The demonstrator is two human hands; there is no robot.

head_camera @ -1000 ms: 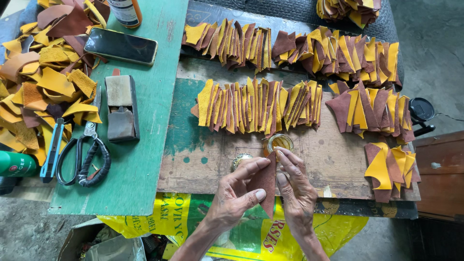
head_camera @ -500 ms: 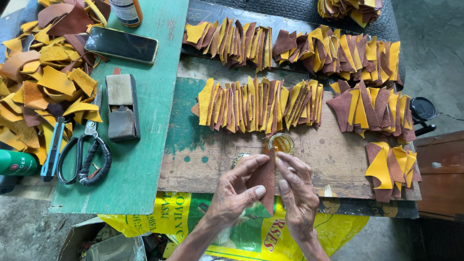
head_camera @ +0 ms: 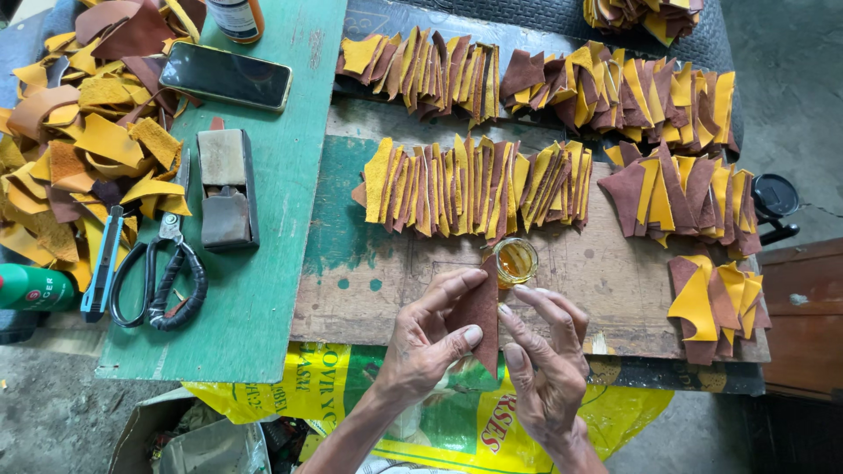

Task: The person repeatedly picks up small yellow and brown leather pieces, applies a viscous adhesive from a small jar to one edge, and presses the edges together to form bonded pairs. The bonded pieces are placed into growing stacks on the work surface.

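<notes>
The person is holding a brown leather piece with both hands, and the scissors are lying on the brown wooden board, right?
Not quite. The scissors lie on the green board, not the brown wooden one, as the head view shows. The rest is right: the left hand and right hand both hold the brown leather piece.

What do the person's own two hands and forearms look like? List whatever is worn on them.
Both are bare. The left hand and the right hand show no gloves, rings, watch or bands. The forearms are uncovered to the picture's lower edge, with no sleeve in view. The fingernails are short, and the knuckles look creased and work-worn.
</notes>
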